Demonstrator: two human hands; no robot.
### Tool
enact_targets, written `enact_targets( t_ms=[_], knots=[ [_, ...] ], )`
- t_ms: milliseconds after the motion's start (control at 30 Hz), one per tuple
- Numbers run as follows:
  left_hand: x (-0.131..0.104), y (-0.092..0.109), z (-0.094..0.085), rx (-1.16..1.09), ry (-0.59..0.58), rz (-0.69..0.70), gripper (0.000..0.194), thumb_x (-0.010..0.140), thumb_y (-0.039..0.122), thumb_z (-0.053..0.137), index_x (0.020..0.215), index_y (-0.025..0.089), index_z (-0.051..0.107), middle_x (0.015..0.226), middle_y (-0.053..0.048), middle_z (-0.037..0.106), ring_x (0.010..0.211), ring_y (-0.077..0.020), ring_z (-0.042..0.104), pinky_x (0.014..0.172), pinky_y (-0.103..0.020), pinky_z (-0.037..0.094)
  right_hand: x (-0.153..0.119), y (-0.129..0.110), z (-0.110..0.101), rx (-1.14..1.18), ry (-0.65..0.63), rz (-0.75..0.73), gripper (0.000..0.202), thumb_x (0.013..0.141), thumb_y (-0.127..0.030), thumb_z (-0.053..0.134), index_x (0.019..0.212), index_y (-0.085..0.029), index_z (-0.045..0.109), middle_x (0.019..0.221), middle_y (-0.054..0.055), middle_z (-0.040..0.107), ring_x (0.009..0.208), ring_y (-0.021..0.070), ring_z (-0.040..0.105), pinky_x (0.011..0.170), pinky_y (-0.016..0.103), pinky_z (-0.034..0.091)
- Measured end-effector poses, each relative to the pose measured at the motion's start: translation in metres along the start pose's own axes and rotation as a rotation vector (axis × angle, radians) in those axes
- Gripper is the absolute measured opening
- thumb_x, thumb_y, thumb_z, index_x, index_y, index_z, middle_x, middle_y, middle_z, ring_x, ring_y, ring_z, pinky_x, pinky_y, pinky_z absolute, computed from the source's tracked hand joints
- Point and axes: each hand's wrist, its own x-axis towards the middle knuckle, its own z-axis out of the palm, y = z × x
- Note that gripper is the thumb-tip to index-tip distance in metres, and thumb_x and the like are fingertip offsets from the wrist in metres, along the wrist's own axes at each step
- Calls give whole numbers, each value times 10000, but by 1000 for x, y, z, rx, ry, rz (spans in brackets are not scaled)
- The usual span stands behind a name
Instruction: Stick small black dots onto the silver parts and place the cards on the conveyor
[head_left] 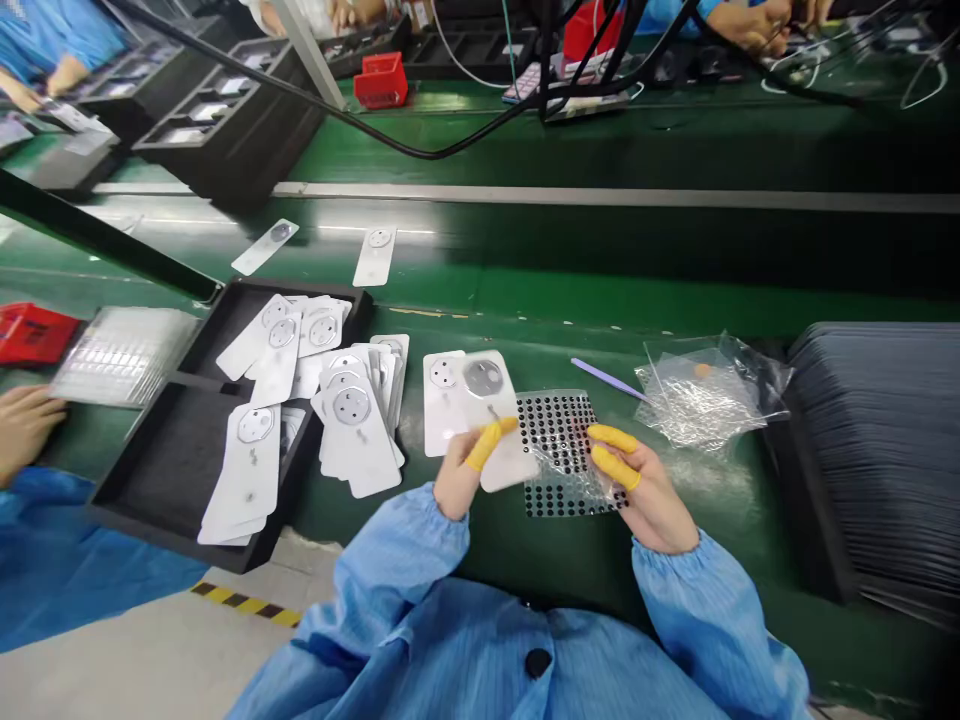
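In the middle of the green bench lies a clear sheet with rows of small black dots (559, 430), partly under crinkled film. My right hand (637, 478), with yellow finger cots, pinches the sheet's right side. My left hand (474, 458), also in yellow cots, has its fingers pressed together at the sheet's left edge, over a white plate with a round grey disc (491, 375). What its fingertips hold is too small to tell. A second white plate (442, 405) lies just left of that one. Stacked white plates (360, 420) sit farther left.
A black tray (157, 470) with white plates stands left, beside another person's hand (26, 425). Right are a purple stick (609, 379), a plastic bag (705, 390) and stacked grey trays (877, 450). Two plates lie behind. Cables hang across the far side, where other people work.
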Motion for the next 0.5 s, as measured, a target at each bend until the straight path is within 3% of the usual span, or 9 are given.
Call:
enact_targets(
  t_ms=[100,167,233,300,367,433,500],
  knots=[
    [-20,-18,20,-52,-31,-68,526,653,591,721,854,106,756,880,-142,755,863,-295,696,822,-440,551,5,9,9,-29,34,-49,357,691,-477,747,933,-218,707,931,58,728,811,194,685,777,382,573],
    [-20,-19,32,-55,-38,-79,492,606,549,779,813,102,759,883,-149,755,873,-291,695,858,-438,541,3,10,15,-112,107,-135,310,704,-428,749,943,-235,707,1100,64,685,1050,227,630,996,460,468],
    [-19,-18,39,-47,-38,-70,471,626,535,772,814,104,759,899,-152,753,876,-285,696,870,-444,538,-2,7,19,-324,163,-338,229,757,-324,718,979,-267,704,1189,52,642,1169,236,562,1108,514,337],
    [-23,-21,42,-24,-25,-34,470,631,529,766,834,105,757,907,-156,750,876,-297,692,867,-470,539,-10,5,21,-564,115,-599,238,813,-213,647,1035,-291,685,1157,41,656,1142,233,583,1112,547,331],
    [-28,-31,42,55,32,36,437,634,500,764,856,124,757,917,-148,746,900,-313,680,882,-494,529,-15,8,22,-675,-5,-772,306,851,-149,564,1112,-288,643,1074,35,688,1032,214,648,1034,500,460],
    [-30,-46,40,244,133,131,360,668,470,728,868,173,761,898,-112,746,887,-300,680,866,-461,548,-14,18,19,-726,-24,-811,348,872,-143,506,1186,-259,598,1092,52,684,1002,199,670,881,347,584],
    [-26,-60,39,370,201,196,310,694,429,697,894,200,761,902,-104,743,890,-298,684,853,-425,560,-7,32,14,-732,-50,-872,362,859,-142,518,1199,-244,585,1095,62,686,968,198,686,822,277,600]
  ],
)
